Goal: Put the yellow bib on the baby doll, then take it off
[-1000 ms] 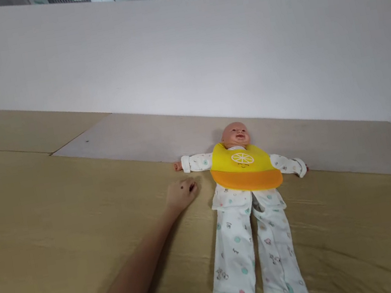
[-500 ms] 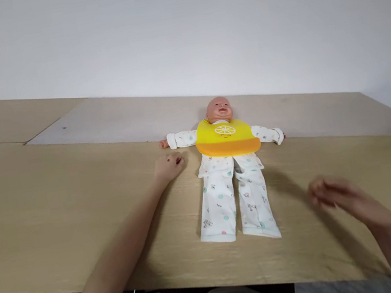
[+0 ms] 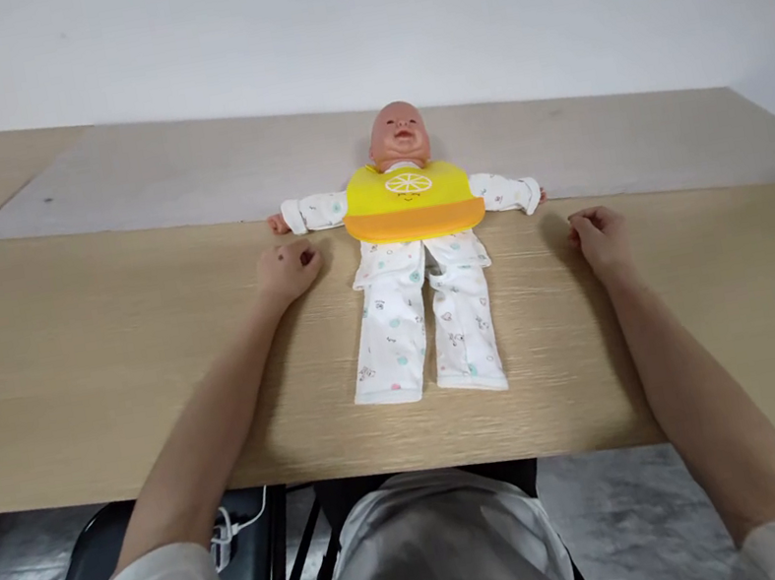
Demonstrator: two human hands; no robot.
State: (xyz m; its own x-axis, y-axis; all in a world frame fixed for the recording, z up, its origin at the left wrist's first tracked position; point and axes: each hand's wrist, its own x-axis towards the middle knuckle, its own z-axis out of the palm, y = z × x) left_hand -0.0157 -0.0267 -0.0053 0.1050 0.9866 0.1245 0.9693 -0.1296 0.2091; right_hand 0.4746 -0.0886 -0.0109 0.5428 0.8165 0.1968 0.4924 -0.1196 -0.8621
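On the tabletop (image 3: 74, 385): baby doll (image 3: 418, 254) lay flat in its yellow bib (image 3: 411, 201).
Left hand (image 3: 286, 270): I kept it loosely curled, empty.
Right hand (image 3: 597, 235): I'd just landed it, curled, empty, flanking the doll.

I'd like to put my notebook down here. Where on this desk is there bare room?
The light wooden desk lies bare left of the left hand, and right of the right hand. It is crowded between them, where the baby doll in white printed pyjamas and yellow-orange bib lies.
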